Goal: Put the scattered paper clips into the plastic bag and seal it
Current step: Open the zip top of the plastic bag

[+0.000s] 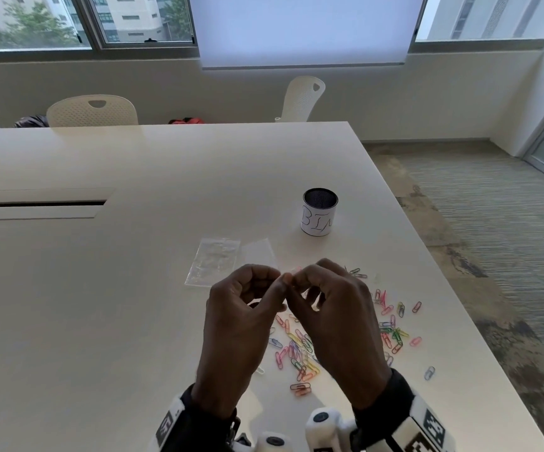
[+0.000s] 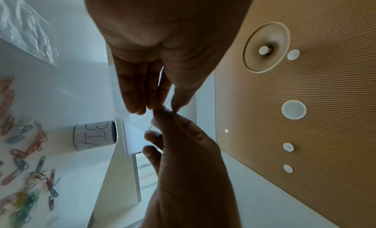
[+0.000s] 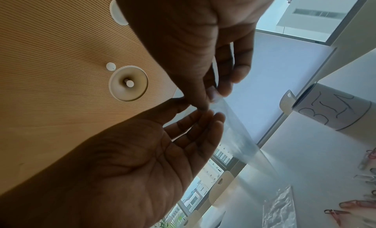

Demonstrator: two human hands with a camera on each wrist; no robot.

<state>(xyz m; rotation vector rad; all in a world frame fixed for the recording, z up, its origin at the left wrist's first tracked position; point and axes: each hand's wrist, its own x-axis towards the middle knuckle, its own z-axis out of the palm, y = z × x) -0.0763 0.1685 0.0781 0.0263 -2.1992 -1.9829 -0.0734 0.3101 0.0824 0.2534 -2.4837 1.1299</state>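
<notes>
Head view is showing two hands raised together above the white desk [image 1: 101, 288], the left hand [image 1: 241, 324] and the right hand [image 1: 335, 321] meeting fingertip to fingertip. Both are pinching the top edge of one clear plastic bag [image 3: 240, 135]; in the right wrist view it is hanging down from the pinch toward the desk, thin and see-through. In the left wrist view the left hand's fingers [image 2: 140, 90] are lying pressed side by side with the thumb closing against them on the bag's edge, and the right hand [image 2: 189, 159] is gripping the same edge with thumb and forefinger, its other fingers loosely curled. A second, crinkled clear bag [image 1: 213, 261] is lying flat on the desk just beyond the hands. One black mesh cup [image 1: 320, 212] wrapped in a white label with handwritten letters is standing upright farther back. Coloured paper clips [image 1: 300, 350] are lying scattered on the desk under and to the right of the hands, several dozen, too many and too tangled to count exactly. Two whole white chairs [image 1: 92, 110] are standing behind the desk.
</notes>
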